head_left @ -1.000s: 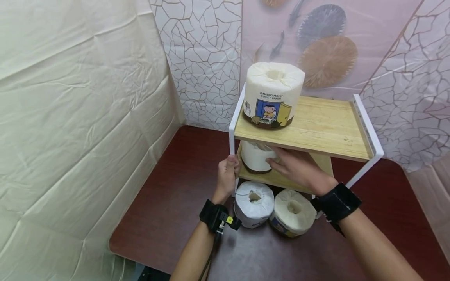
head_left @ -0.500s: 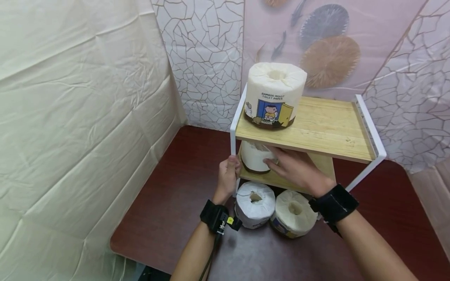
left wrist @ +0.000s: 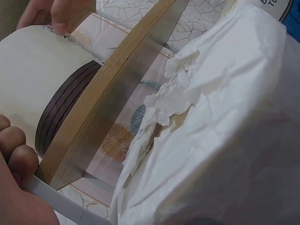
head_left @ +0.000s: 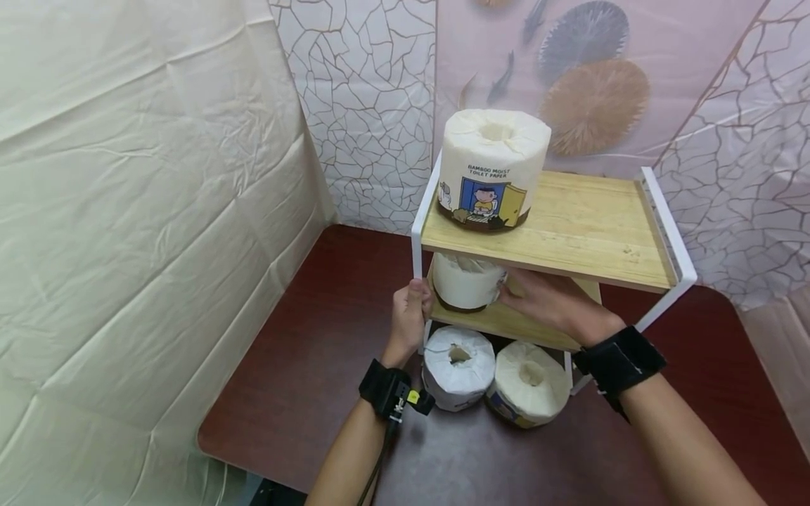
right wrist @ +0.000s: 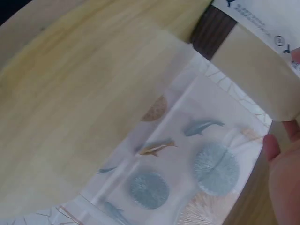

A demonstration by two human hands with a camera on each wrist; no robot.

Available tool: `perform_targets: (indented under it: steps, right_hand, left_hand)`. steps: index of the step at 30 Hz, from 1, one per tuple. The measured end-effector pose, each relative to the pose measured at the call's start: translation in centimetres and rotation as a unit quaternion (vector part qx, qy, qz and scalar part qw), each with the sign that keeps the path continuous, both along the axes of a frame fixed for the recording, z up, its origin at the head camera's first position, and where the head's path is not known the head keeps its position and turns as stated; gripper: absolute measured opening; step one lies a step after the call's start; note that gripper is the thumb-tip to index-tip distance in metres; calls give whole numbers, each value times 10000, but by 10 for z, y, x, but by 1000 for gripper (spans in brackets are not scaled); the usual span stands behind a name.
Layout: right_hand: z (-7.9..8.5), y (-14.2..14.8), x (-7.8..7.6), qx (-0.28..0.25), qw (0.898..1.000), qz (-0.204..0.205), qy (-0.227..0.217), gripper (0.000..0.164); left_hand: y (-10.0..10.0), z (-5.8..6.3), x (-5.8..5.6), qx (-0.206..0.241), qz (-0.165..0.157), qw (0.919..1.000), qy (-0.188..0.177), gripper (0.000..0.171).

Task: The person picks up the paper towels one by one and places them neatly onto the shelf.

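Observation:
My left hand (head_left: 408, 316) grips the white metal post of a two-tier wooden shelf rack, its fingers curled round the post (left wrist: 70, 206). On the lower board (head_left: 506, 325) stands a wrapped toilet roll (head_left: 465, 282). Reaching in under the top board, my right hand (head_left: 544, 299) touches that roll's right side. In the right wrist view its thumb (right wrist: 271, 147) is apart from the roll, while a fingertip meets the printed side. Another toilet roll (head_left: 493, 172), with a cartoon label, stands at the left of the top board (head_left: 595, 228).
Two more toilet rolls stand on the dark red table (head_left: 285, 372) at the rack's foot: a whiter one (head_left: 457, 383) with torn wrapping and a cream one (head_left: 528, 393). The rack's right side frame (head_left: 671, 232) rises beside my right forearm. Cloth (head_left: 158, 211) hangs at left.
My right hand has shifted right, from across the lower-board roll to its right side, uncovering more of the roll. My left hand keeps its grip on the post.

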State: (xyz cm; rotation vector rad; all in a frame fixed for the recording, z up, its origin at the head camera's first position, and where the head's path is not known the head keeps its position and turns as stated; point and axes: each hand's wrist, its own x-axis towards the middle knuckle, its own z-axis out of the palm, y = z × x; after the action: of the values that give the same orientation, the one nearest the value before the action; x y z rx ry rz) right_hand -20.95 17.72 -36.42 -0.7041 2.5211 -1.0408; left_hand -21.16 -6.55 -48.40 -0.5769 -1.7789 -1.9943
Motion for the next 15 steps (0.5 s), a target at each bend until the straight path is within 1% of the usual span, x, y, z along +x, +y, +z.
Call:
perform_targets:
  steps: [2, 4, 6, 8, 9, 12, 13, 14, 15]
  right_hand:
    - [0, -1, -1, 190, 9992, -103, 324, 71]
    - [0, -1, -2, 384, 9962, -131, 772, 70]
    - [1, -2, -3, 501, 9919, -103, 1161, 73]
    - [1, -3, -4, 506, 9886, -26, 1421, 77]
    - [2, -3, -4, 488, 9875, 12, 1501, 78]
    - [4, -4, -3, 373, 9871, 264, 1534, 82]
    - [6, -4, -2, 600, 9829, 385, 1698, 82]
    - [8, -3, 0, 1103, 9696, 570, 2107, 83]
    - [9, -3, 1, 1918, 9415, 771, 2662, 83]
  left_hand:
    - [0, 0, 0, 20, -18, 10000, 14, 73]
    - [0, 0, 1, 28, -37, 10000, 21, 73]
    - [0, 0, 1, 36, -57, 10000, 1, 73]
    - [-1, 0, 1, 31, -56, 10000, -35, 73]
    - [-1, 0, 1, 24, -50, 10000, -55, 73]
    - [-1, -1, 0, 6, -28, 10000, -78, 73]
    - [-1, -1, 0, 4, -24, 10000, -81, 73]
    - [-1, -1, 0, 2, -22, 10000, -86, 74]
    - [-1, -2, 0, -4, -13, 10000, -91, 74]
